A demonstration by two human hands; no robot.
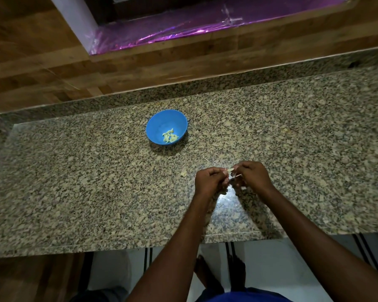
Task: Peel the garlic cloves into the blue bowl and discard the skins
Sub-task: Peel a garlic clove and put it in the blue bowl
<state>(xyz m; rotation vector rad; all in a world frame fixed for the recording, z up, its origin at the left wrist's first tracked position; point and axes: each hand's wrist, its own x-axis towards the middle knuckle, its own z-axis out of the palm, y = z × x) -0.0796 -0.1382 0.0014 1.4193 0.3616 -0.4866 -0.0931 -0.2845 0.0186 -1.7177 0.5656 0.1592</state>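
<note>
Both hands, left hand (210, 179) and right hand (252, 175), pinch what looks like a papery garlic clove (231, 170) over speckled granite (96, 182)

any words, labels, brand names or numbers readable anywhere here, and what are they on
None: no text can be read in this view.
The blue bowl is plain, with no label or mark showing.
The granite counter, the wooden wall panel and the purple foil behind it carry no writing.
The left hand and right hand hold only a garlic clove, no packaging.
</note>
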